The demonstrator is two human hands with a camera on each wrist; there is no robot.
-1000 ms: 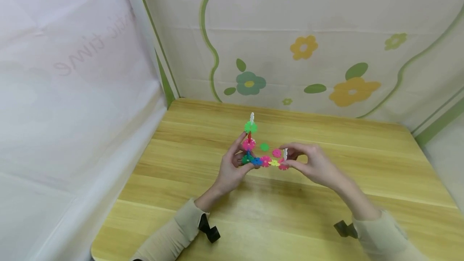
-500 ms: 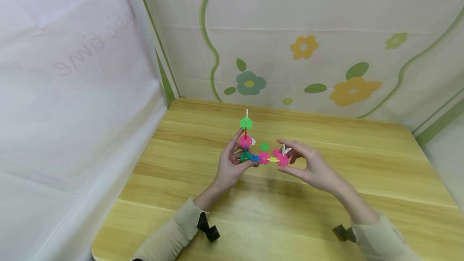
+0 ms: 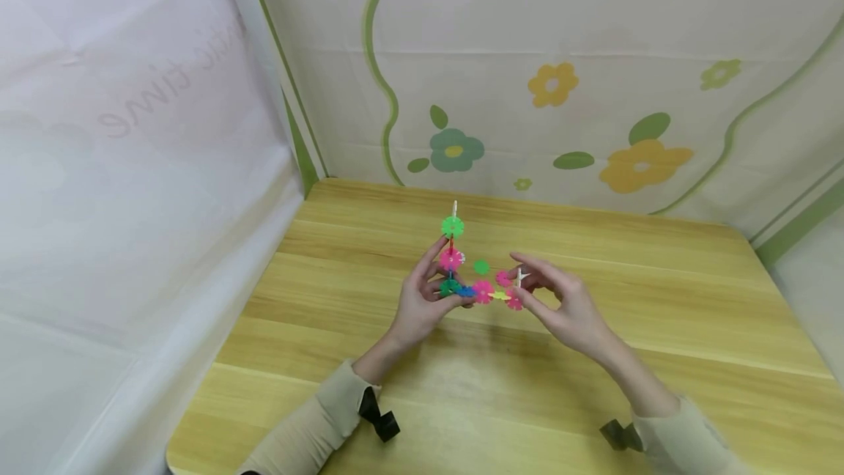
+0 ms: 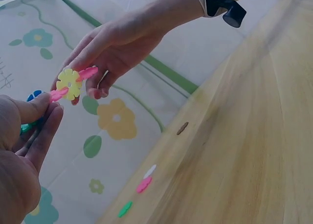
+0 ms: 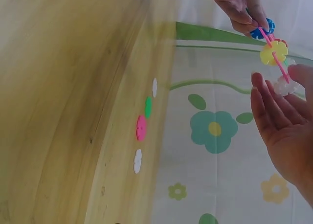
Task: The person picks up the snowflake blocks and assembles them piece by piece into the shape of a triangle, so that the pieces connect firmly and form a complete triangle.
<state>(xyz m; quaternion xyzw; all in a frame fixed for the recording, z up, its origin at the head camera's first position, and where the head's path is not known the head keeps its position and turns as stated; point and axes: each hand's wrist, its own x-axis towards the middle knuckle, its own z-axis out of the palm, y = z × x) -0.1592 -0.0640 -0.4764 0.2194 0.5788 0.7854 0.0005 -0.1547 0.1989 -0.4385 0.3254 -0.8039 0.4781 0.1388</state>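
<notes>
My left hand (image 3: 422, 306) pinches the corner of an L-shaped chain of notched plastic snowflake discs, with thumb and fingers at the blue disc (image 5: 263, 29). One arm of the chain rises past a pink disc (image 3: 451, 259) and a light green disc (image 3: 452, 227) to a white one on top. The other arm runs right through a yellow disc (image 4: 69, 84) to a pink end disc (image 3: 515, 301). A white disc (image 5: 284, 86) stands on that end, and my right hand (image 3: 567, 306) has its thumb against it, the fingers behind.
Loose discs lie on the wooden table (image 3: 316, 402) beyond the chain: a green disc (image 3: 481, 267), a pink disc (image 5: 141, 128) and two white ones. A brown disc (image 4: 182, 128) lies farther along. A printed cloth (image 3: 501, 35) hangs at the table's back edge.
My right hand loosens and its thumb drops below the end disc, then comes back up against the white disc. The chain shifts slightly left and up, then partly back; my left hand keeps its hold.
</notes>
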